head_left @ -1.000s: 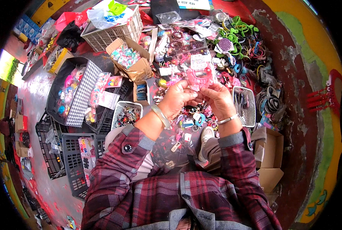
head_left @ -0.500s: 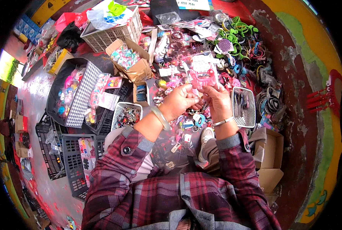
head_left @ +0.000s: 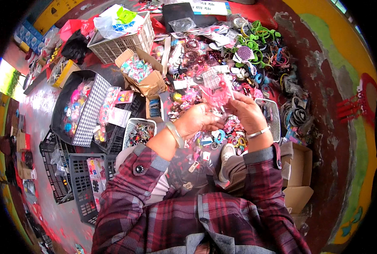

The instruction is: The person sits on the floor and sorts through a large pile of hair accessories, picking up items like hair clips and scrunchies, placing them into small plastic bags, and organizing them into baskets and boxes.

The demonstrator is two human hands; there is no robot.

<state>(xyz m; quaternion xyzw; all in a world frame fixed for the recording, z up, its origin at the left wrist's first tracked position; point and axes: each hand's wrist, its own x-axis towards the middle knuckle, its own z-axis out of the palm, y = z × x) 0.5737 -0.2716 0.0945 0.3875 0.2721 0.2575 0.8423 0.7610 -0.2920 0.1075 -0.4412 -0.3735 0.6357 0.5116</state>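
Note:
In front of me, over a heap of hair accessories, is a pink ruffled hair accessory (head_left: 216, 95) with a pale card or wrapper behind it. My right hand (head_left: 248, 113) pinches it at its right edge, thumb and fingers pressed together. Just below its lower left side is my left hand (head_left: 197, 120), fingers curled in and closed. What those fingers grip, if anything, is too small and blurred to name. A blue hair tie (head_left: 219, 136) lies on the heap below my hands.
A white basket of small clips (head_left: 138, 132) stands left of my hands, another white basket (head_left: 275, 120) to the right. Farther left are a cardboard box of packets (head_left: 148, 84), a black checked case (head_left: 87, 114) and dark crates (head_left: 83, 190). Green hair bands (head_left: 258, 36) lie at the far right.
The pink accessory has shifted slightly left and nearer, and its pale card now tilts differently. My right hand has moved a little right and down, my left hand slightly down, widening the space between them.

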